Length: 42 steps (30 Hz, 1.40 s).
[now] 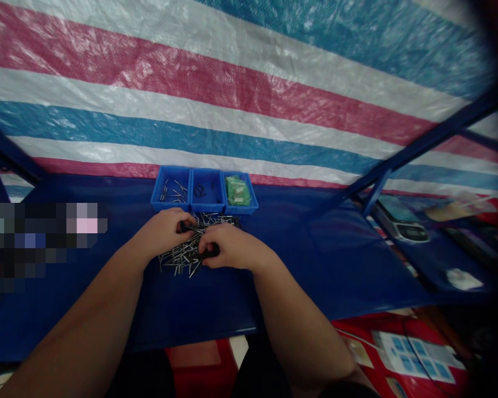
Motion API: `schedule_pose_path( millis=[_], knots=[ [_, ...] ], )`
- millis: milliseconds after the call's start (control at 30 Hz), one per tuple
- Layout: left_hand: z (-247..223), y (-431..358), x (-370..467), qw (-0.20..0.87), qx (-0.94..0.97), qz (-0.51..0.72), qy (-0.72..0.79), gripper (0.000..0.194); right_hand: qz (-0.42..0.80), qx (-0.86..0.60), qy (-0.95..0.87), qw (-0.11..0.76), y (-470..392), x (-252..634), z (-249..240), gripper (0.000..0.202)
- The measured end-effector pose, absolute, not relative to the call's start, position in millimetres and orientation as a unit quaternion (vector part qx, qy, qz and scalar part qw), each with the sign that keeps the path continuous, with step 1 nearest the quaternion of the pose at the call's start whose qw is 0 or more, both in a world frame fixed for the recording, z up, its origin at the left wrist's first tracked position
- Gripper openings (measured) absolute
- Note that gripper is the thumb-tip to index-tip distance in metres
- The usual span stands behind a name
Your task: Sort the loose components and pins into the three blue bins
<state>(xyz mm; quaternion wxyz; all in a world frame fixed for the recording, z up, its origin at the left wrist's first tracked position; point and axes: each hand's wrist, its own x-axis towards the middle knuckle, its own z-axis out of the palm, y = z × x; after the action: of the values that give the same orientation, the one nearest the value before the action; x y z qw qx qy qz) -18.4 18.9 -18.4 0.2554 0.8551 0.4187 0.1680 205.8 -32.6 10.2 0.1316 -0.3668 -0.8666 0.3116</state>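
A loose heap of thin silvery metal rods lies on the blue tabletop, with both of my hands over it. My left hand is closed at the heap's left side, its fingers curled round a small black part. On the right of the heap, my right hand pinches another small black piece. The exact kind of either black part is too small and dark to tell. Right behind the heap stand three blue bins: a left bin with some rods, a middle bin with small black parts, and a right bin.
A green plastic bag with pale pieces fills the right bin. Striped plastic sheeting hangs behind the table. Blue frame bars rise at both sides. A scale-like device stands far right. Pixelated blocks cover an area at left.
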Motion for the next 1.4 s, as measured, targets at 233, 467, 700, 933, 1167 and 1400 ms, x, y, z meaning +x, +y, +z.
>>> schedule_pose_path(
  millis=[233,467,700,933,1167,1400],
  knots=[
    [-17.9,19.0,-16.0,0.247,0.863,0.148,0.415,0.020,0.271,-0.398,-0.870,0.107,-35.1,197.4,7.0,0.015],
    [-13.3,15.7,-16.6,0.290,0.860,0.149,0.392,0.020,0.250,-0.407,-0.871,0.112,-34.7,196.3,6.5,0.011],
    [-7.7,12.9,-14.9,0.301,0.874,0.132,0.359,0.019,0.221,-0.437,-0.867,0.095,-35.5,196.4,8.6,0.008],
    [-8.9,14.0,-13.3,0.317,0.857,0.120,0.389,0.018,0.225,-0.408,-0.880,0.097,-35.5,195.2,9.2,0.010],
    [-8.9,13.5,-12.5,0.323,0.851,0.121,0.396,0.022,0.226,-0.410,-0.877,0.103,-34.7,195.2,6.7,0.011],
    [-11.9,13.7,-12.7,0.309,0.852,0.126,0.404,0.023,0.229,-0.426,-0.870,0.095,-34.6,195.4,8.0,0.015]
  ],
)
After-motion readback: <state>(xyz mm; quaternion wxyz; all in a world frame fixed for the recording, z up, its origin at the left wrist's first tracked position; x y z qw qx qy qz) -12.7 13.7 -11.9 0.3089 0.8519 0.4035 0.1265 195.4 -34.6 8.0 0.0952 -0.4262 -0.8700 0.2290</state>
